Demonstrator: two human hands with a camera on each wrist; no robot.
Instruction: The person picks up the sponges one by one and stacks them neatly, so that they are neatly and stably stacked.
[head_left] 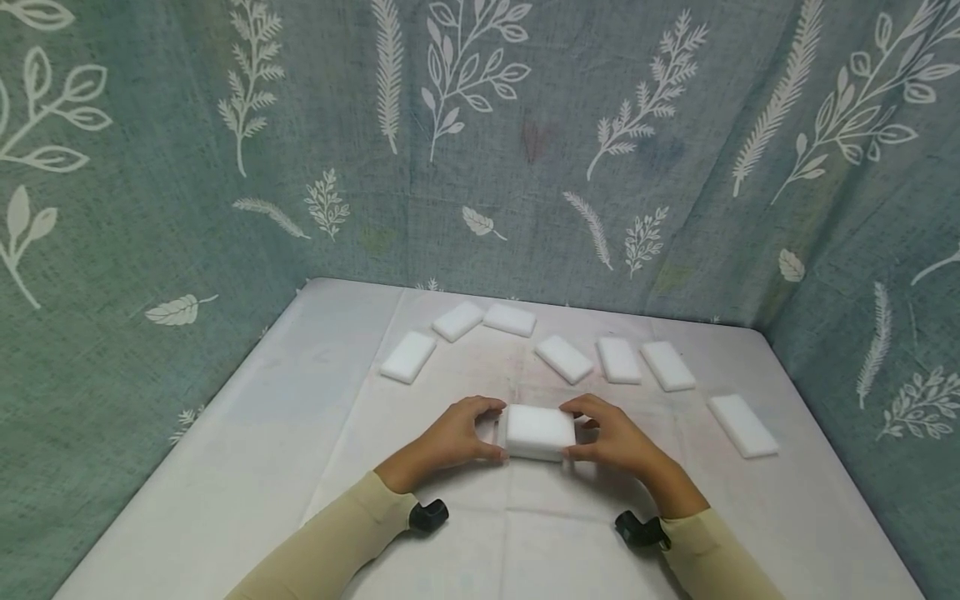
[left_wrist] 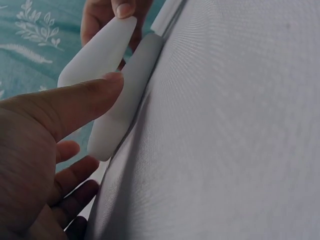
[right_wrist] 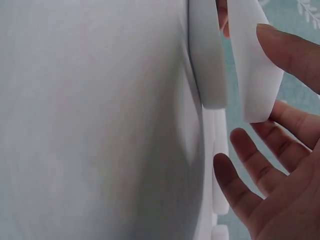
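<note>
Two white sponge blocks are one above the other on the white-covered table. The lower sponge (left_wrist: 131, 92) lies on the cloth; the upper sponge (head_left: 542, 427) sits tilted over it, a gap between them in the wrist views. My right hand (head_left: 618, 435) pinches the upper sponge's right end, thumb in front and fingers behind. My left hand (head_left: 453, 435) holds the left end between thumb and index finger. Its thumb overlaps both sponges in the left wrist view, so which one it presses is hard to tell. The other left fingers are spread behind.
More white sponges lie scattered in an arc toward the back, among them one at the left (head_left: 408, 357), one in the middle (head_left: 564, 359) and one at the right (head_left: 743, 426). A green leaf-patterned curtain (head_left: 450, 200) stands behind the table and along its sides.
</note>
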